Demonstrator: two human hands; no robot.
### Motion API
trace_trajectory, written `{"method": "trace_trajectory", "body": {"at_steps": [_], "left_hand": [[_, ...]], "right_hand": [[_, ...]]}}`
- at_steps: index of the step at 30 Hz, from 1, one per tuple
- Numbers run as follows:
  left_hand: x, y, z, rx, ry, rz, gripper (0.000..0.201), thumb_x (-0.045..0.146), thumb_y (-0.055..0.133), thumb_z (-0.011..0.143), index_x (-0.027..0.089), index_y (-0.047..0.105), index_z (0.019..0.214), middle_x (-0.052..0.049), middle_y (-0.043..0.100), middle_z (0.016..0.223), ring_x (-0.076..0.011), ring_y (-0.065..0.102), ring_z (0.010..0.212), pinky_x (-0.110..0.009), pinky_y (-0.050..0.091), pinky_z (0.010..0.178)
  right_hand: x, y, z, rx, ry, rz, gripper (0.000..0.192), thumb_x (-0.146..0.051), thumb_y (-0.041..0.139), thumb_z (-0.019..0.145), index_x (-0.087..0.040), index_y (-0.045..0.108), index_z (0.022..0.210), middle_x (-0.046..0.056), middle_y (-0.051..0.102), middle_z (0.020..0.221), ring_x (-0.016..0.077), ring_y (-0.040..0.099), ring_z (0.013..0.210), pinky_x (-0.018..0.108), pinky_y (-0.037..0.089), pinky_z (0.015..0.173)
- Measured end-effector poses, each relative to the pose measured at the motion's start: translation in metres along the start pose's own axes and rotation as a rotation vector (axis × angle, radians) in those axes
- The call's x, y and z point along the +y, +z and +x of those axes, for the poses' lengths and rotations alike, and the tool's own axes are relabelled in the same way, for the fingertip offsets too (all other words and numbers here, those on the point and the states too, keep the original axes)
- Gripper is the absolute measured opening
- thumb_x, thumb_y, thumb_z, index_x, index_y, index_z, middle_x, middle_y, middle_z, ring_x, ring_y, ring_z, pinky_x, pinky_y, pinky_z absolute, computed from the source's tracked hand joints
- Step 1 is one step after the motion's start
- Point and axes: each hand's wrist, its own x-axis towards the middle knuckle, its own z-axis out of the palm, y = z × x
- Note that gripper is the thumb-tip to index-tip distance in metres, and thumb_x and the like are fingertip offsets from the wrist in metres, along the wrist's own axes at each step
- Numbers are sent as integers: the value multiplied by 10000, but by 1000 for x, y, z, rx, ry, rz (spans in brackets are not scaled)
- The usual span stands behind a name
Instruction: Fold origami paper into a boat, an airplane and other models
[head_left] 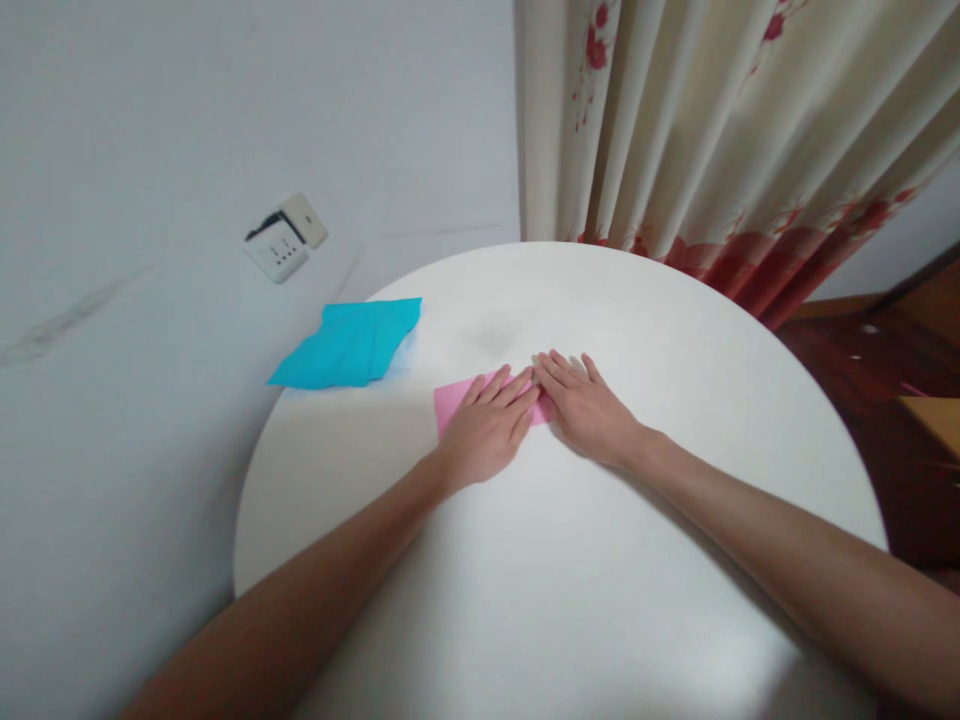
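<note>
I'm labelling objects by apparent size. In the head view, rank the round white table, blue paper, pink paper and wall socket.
1. round white table
2. blue paper
3. pink paper, mostly hidden under both hands, so its rank is unsure
4. wall socket, farther away

Your round counter (570, 560) is plain white with a soft sheen and one faint grey smudge toward its far side. At its middle, under your left hand (487, 430) and right hand (589, 405), you have a plain pink sheet of paper (454, 400), no print on it. Toward the counter's far left edge lies a turquoise-blue paper (349, 345), also unpatterned. Beyond the counter hangs a cream curtain (712, 130) with red flowers, deepening to a red band at the hem. Left of the counter, the wall (150, 300) is pale grey-white, with a white socket (285, 240).
</note>
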Motion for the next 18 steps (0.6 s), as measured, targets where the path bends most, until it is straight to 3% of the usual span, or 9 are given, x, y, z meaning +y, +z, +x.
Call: {"method": "trace_trajectory", "body": {"at_steps": [5, 13, 18], "left_hand": [[1, 2, 0, 5, 5, 24, 502, 304, 259, 1065, 134, 477, 1484, -79, 409, 1603, -291, 194, 1551, -532, 177, 1261], [1, 5, 1, 20, -77, -5, 573, 362, 213, 1070, 135, 266, 1592, -55, 278, 1660, -250, 176, 1558, -508, 200, 1260], [2, 4, 1, 21, -108, 10, 582, 388, 240, 1062, 152, 266, 1594, -60, 222, 1674, -242, 189, 1556, -513, 207, 1255]], "right_hand": [[-17, 8, 1, 12, -50, 44, 635, -81, 331, 917, 32, 324, 1542, 230, 273, 1630, 292, 234, 1532, 521, 196, 1252], [-16, 14, -1, 24, 23, 24, 600, -258, 277, 1031, 16, 275, 1565, 220, 280, 1630, 295, 245, 1529, 514, 240, 1239], [-17, 12, -1, -5, 20, -26, 601, -300, 267, 1046, 18, 310, 1555, 215, 285, 1631, 309, 240, 1529, 506, 229, 1242]]}}
